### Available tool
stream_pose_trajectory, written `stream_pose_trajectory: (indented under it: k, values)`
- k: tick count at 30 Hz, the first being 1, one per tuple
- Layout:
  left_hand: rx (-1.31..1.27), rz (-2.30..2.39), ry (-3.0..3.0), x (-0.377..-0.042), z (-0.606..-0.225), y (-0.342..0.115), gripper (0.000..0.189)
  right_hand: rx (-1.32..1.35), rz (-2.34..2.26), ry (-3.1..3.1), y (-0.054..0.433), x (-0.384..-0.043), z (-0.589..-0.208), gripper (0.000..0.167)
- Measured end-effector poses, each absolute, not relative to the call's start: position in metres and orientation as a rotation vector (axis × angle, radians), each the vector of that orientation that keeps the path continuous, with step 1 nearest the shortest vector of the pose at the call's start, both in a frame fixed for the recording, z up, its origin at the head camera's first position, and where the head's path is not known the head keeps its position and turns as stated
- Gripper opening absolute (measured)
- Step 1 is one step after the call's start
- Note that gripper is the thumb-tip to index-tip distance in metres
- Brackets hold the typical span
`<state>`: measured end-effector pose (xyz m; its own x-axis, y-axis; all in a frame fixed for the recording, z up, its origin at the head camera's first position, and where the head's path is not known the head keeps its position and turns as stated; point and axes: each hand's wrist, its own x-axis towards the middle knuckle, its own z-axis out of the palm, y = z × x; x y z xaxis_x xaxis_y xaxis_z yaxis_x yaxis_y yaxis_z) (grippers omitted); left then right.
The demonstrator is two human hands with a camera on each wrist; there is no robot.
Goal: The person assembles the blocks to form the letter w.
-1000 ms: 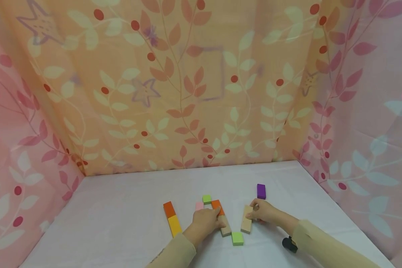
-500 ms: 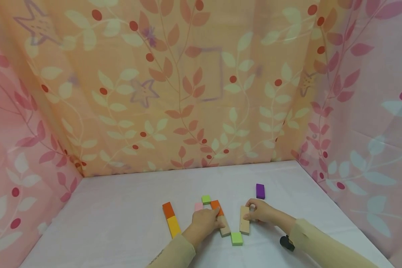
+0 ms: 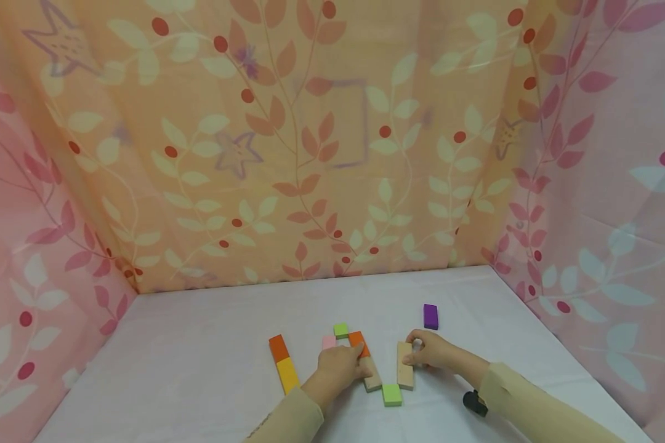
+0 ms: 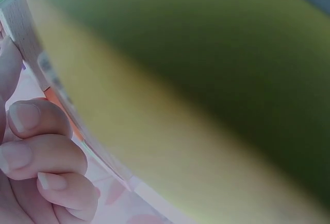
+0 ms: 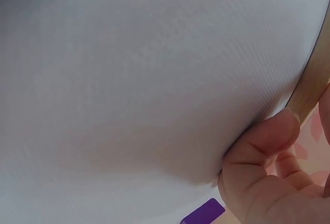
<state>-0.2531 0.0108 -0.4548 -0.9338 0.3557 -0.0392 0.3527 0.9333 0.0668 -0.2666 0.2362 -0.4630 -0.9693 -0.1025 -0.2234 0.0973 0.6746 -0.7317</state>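
Note:
My right hand point(image 3: 429, 349) pinches a plain wooden block point(image 3: 404, 366) near its far right end, thumb on the side and index finger curled at the far end. Part of that block point(image 5: 309, 92) shows along the edge of the right wrist view. My left hand point(image 3: 337, 368) rests over a row of blocks: its index finger reaches the orange block point(image 3: 356, 342) and its thumb touches a second wooden block point(image 3: 372, 380). Curled left fingers point(image 4: 46, 154) show in the left wrist view, where a sleeve hides much. A green block point(image 3: 391, 395) lies between the near ends of the wooden blocks.
A pink block point(image 3: 329, 341) and another green block point(image 3: 340, 330) lie just beyond my left hand. A red-orange block point(image 3: 279, 348) and a yellow block point(image 3: 287, 372) form a row at left. A purple block point(image 3: 430, 316) lies beyond my right hand. Patterned curtains point(image 3: 288, 141) enclose the white table point(image 3: 199, 344).
My right hand has shifted the wooden block slightly left and straightened it, then drawn it slightly nearer, close to the green block. My left hand has stayed in place.

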Motion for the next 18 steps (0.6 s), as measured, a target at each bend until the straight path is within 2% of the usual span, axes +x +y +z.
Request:
stream_pose_trajectory:
  k: [6, 13, 18]
  values:
    - [0.556, 0.09, 3.042, -0.253, -0.454, 0.011, 0.064, -0.001, -1.171, 2.623, 0.237, -0.267, -0.461, 0.03]
    - [0.546, 0.109, 3.042, -0.253, -0.454, 0.01, 0.063, -0.014, -1.251, 2.569, 0.25, -0.272, -0.455, 0.048]
    - [0.556, 0.094, 3.055, -0.253, -0.454, 0.011, 0.063, -0.044, -1.35, 2.585, 0.269, -0.286, -0.456, 0.046]
